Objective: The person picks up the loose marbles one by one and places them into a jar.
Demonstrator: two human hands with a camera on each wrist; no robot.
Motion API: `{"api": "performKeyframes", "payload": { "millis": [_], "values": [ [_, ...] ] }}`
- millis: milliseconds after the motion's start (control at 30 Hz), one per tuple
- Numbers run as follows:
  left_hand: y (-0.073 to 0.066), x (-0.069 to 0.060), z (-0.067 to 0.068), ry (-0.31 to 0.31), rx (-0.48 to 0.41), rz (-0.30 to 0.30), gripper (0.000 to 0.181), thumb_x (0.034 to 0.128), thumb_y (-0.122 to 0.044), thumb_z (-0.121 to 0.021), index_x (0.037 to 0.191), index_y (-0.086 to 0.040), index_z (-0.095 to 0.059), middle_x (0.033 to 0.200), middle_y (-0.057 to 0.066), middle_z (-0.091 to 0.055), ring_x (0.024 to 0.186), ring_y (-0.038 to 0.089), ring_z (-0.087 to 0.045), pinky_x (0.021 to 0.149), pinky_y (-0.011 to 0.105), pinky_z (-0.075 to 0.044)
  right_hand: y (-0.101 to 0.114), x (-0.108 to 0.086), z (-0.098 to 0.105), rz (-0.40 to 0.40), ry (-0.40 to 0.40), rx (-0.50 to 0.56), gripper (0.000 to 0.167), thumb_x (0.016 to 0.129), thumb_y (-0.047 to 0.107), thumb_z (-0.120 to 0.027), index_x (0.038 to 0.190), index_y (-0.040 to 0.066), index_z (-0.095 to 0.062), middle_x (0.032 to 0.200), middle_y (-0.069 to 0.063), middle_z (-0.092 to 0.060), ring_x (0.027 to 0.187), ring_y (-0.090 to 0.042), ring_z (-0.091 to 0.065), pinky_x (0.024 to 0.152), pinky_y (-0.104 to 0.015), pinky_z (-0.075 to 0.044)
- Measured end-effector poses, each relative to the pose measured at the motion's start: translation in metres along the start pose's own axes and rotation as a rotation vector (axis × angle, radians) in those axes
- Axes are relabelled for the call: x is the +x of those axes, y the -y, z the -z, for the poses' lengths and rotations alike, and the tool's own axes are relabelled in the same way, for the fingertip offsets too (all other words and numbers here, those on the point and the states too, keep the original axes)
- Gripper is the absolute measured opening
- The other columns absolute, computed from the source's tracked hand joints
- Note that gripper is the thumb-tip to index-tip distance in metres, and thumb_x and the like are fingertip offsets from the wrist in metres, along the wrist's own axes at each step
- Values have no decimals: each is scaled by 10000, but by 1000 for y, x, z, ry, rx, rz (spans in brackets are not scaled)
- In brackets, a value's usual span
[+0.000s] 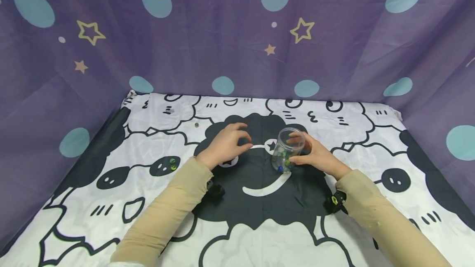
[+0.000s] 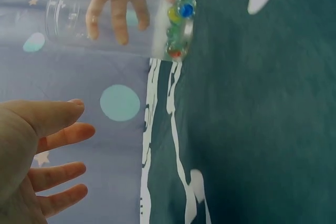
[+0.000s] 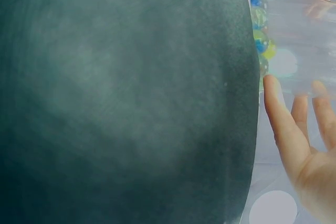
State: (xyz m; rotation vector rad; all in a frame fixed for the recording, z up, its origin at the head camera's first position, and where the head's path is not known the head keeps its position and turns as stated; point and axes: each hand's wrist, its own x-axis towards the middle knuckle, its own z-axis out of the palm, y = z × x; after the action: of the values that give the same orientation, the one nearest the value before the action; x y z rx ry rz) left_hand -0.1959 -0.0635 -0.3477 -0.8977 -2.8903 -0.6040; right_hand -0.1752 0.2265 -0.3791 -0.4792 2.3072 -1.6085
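Note:
A clear plastic jar point(image 1: 283, 151) without a lid stands upright on the dark part of the cloth, several coloured glass marbles point(image 2: 181, 17) at its bottom. My right hand point(image 1: 319, 158) holds the jar from the right, the thumb on the near side and the fingers behind. Left of the jar, my left hand point(image 1: 228, 143) hovers with nothing in its loosely bent fingers; a gap separates it from the jar. In the right wrist view, blue, yellow and green marbles point(image 3: 260, 35) show through the jar wall.
Two green marbles point(image 1: 172, 164) lie on the printed sunglasses at the left. Farther back, another small marble point(image 1: 196, 125) rests on the white cloth point(image 1: 178, 112). Purple curtains point(image 1: 222, 44) with stars and blue ovals surround the table at the back and sides.

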Motion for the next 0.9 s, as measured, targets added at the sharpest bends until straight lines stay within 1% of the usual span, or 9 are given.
{"api": "performKeyframes", "payload": {
  "millis": [200, 367, 533, 733, 900],
  "values": [
    [10, -4, 4, -3, 35, 2, 188, 885, -291, -677, 992, -145, -727, 1388, 143, -485, 1283, 332, -453, 1058, 478, -401, 0, 0, 0, 1, -4, -3, 694, 833, 77, -713, 1411, 31, -332, 1420, -233, -409, 1213, -401, -460, 777, -341, -581],
    [21, -9, 7, 11, 67, 5, 209, 884, -300, -677, 1005, -136, -724, 1378, 166, -491, 1284, 341, -451, 1077, 487, -377, 0, 0, -1, 7, -4, -1, 674, 837, 47, -697, 1407, 35, -338, 1418, -237, -412, 1209, -407, -465, 773, -340, -581],
    [31, -13, 11, 25, 95, 9, 238, 875, -309, -684, 1013, -118, -721, 1361, 204, -499, 1294, 354, -438, 1082, 496, -363, 0, 0, 0, 6, -2, -4, 678, 840, 49, -695, 1412, 30, -332, 1422, -232, -410, 1210, -408, -463, 773, -343, -580],
    [40, -17, 16, 79, 100, 77, 291, 871, -335, -684, 1061, -116, -707, 1402, 210, -455, 1321, 364, -400, 1114, 530, -302, 0, 0, -1, -1, -8, -11, 693, 835, 80, -711, 1413, 31, -332, 1419, -227, -413, 1206, -395, -465, 771, -343, -580],
    [48, -20, 19, 89, 105, 108, 315, 871, -338, -684, 1088, -109, -698, 1403, 213, -451, 1310, 384, -399, 1089, 571, -310, 1, 0, -1, -3, -3, 2, 689, 840, 68, -700, 1417, 29, -325, 1425, -230, -406, 1200, -407, -472, 769, -350, -579]
  ]
}}
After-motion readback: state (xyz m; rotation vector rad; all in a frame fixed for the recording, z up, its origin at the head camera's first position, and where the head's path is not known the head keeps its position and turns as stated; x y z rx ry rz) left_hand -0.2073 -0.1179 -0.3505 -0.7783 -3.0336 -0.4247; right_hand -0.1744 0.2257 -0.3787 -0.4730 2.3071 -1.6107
